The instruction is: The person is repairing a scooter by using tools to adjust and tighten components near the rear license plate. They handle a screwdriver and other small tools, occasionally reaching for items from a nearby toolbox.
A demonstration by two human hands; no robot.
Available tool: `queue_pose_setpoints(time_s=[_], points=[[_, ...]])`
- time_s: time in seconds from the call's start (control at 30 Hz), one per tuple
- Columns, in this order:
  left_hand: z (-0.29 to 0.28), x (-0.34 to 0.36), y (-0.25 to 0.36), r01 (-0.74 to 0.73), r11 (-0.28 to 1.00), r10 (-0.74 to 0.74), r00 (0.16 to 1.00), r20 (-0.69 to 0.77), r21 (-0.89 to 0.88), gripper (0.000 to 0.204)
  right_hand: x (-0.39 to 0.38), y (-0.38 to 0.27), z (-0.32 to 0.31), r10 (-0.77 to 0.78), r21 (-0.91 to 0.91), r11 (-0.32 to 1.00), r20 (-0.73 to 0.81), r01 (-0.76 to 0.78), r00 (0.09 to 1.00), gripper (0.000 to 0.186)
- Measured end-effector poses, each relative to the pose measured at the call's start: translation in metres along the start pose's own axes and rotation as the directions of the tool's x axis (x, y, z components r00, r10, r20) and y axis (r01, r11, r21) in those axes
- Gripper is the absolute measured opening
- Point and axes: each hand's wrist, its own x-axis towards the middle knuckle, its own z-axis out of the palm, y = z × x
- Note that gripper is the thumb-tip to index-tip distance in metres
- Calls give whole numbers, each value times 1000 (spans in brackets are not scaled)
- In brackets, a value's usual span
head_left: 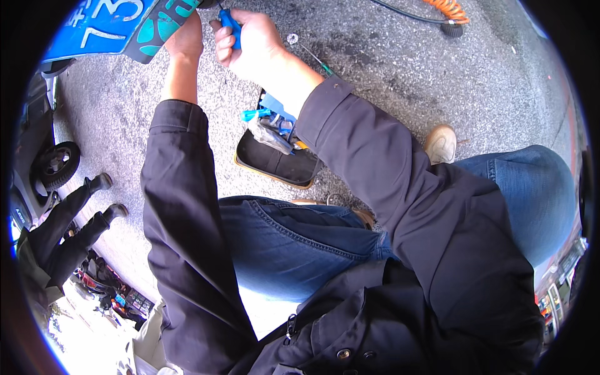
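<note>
My right hand [250, 44] is closed on a blue screwdriver handle [231, 30], its shaft pointing up toward a blue plate [90, 25] bordered by a dark, teal-patterned piece [156, 37] at the upper left. My left hand [184, 39] reaches up beside that piece; its fingers are mostly hidden. Below my hands lies an open black tool case [275, 169] with blue tools and a plastic bag [265, 134], partly behind my right sleeve. A thin green-handled tool [325, 67] lies on the pavement to the right.
A black hose with orange coil [447, 11] lies at the upper right. At left are a vehicle wheel [59, 165] and another person's dark-clad legs [65, 234], with bags and items [119, 297] behind. My bent knee [537, 200] and shoe [440, 144] are at right.
</note>
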Motion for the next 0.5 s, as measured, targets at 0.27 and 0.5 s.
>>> queue_pose_setpoints(time_s=[0.27,0.5], points=[[-1,-3,5,-26,997,27,1000,-12,71,13,-6,11,-9,-663,-787,474,-24,395,748,34],[4,-5,12,-33,982,39,999,-24,186,14,7,-9,-4,-17,108,994,8,16,1000,35]])
